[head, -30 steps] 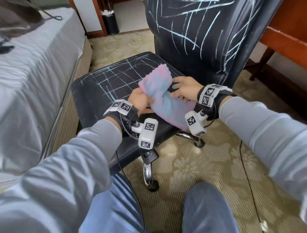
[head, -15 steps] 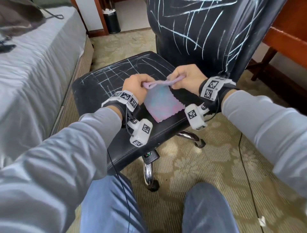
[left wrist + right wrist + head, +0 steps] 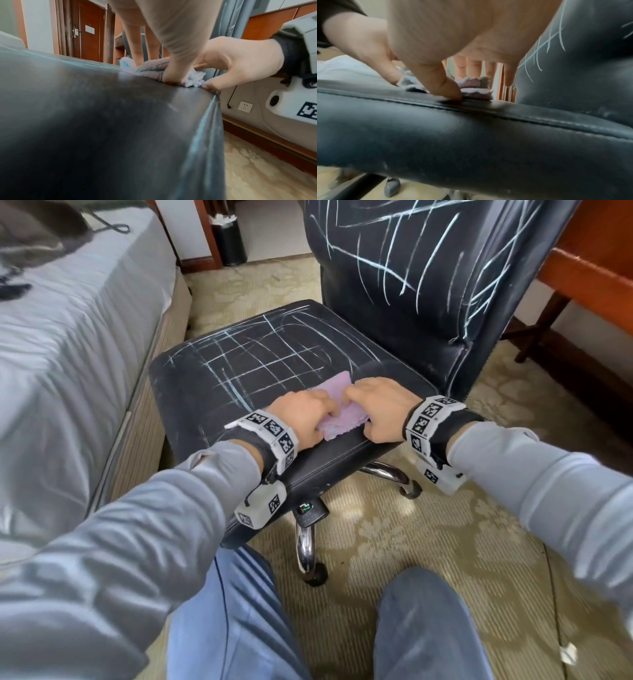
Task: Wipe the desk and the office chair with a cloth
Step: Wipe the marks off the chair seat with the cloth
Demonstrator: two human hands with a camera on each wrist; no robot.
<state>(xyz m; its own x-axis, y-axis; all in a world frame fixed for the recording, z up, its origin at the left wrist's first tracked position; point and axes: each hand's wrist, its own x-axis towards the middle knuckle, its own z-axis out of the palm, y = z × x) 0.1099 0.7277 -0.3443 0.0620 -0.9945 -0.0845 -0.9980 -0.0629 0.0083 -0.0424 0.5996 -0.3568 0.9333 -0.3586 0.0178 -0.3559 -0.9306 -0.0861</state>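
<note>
The black office chair seat (image 3: 260, 364) and its backrest (image 3: 411, 268) carry white and pale blue scribble marks. A pink and blue cloth (image 3: 337, 392) lies folded on the front right part of the seat. My left hand (image 3: 305, 419) pinches its left side and my right hand (image 3: 376, 405) pinches its right side, both pressed down on the seat. In the left wrist view my thumb (image 3: 171, 78) pushes the cloth (image 3: 150, 70) against the leather. In the right wrist view my thumb (image 3: 447, 88) sits at the near edge of the cloth (image 3: 471, 86), fingers behind it.
A bed with a grey cover (image 3: 68, 337) runs close along the chair's left side. A wooden desk (image 3: 599, 278) stands behind the chair at the right. A black bin (image 3: 229, 241) is at the far wall. The chrome chair base (image 3: 308, 542) and my knees are below the seat.
The cloth was held up by its top edge between both hands. It is now folded smaller and pressed onto the seat, with both hands lowered and closer together.
</note>
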